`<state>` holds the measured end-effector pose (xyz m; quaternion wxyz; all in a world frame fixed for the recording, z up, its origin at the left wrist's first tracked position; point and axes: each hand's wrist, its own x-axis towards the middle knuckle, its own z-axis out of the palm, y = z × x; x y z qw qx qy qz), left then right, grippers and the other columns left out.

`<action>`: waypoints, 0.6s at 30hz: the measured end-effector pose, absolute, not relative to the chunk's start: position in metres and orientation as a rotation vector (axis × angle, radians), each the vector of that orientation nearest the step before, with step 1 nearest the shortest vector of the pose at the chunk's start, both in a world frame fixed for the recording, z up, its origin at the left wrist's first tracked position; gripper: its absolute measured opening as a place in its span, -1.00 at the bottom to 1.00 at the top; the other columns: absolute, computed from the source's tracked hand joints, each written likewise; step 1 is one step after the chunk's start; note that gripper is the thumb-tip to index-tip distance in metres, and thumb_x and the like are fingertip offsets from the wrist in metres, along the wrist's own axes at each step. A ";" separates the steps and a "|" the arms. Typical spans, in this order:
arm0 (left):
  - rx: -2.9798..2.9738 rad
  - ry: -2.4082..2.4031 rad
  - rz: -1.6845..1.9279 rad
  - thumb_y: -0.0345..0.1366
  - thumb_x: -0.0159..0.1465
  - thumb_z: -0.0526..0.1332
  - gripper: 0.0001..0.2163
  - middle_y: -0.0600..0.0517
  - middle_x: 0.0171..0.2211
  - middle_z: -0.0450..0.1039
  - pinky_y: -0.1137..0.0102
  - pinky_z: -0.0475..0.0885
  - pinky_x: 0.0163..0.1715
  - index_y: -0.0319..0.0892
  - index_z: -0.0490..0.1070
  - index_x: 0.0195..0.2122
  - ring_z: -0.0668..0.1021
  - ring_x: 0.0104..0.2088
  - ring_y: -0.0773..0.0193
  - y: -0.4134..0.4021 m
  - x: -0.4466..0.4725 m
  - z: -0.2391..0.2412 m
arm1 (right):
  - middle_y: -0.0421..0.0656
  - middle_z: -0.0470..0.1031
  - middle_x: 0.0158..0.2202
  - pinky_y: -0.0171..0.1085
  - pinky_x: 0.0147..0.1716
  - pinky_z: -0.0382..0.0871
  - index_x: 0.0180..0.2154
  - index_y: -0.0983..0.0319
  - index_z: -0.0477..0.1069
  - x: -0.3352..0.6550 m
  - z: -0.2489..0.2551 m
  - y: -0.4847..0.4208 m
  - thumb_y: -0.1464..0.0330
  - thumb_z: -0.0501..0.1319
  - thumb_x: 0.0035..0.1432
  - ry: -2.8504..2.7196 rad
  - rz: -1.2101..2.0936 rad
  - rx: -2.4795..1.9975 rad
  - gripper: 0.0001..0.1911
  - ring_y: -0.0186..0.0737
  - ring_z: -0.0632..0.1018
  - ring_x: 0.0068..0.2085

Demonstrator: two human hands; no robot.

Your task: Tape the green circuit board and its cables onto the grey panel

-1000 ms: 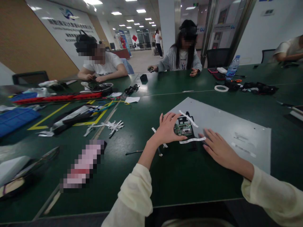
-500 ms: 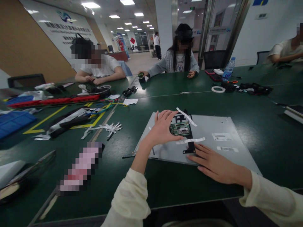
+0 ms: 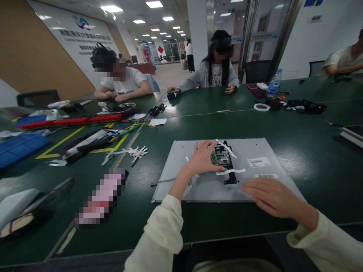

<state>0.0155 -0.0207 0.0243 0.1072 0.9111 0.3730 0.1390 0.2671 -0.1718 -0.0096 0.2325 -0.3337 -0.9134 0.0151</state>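
Left grip (image 3: 202,156) pinches the circuit board (image 3: 221,158), right grip (image 3: 273,197) hangs unclenched over the metal panel (image 3: 245,153)'s near edge, blue basket (image 3: 23,149) well left.

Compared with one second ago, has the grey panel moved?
Yes: the grey panel has turned and shifted left, nearer the heap of white strips on the table.

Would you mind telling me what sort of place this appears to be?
An office or shared workspace, most likely: a wall sign with a logo, rows of ceiling lights, and a circuit board at a large green table.
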 end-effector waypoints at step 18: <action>2.659 1.067 0.336 0.21 -0.06 0.27 -0.08 -0.19 0.17 0.18 -0.12 -0.22 0.23 -0.13 0.02 0.26 0.11 0.25 -0.14 -0.015 0.027 0.007 | 0.08 0.08 0.28 0.12 0.16 0.17 0.23 0.30 0.16 0.349 -0.080 -0.115 0.18 -0.15 0.31 -2.161 -0.166 -1.817 -0.43 0.13 0.15 0.27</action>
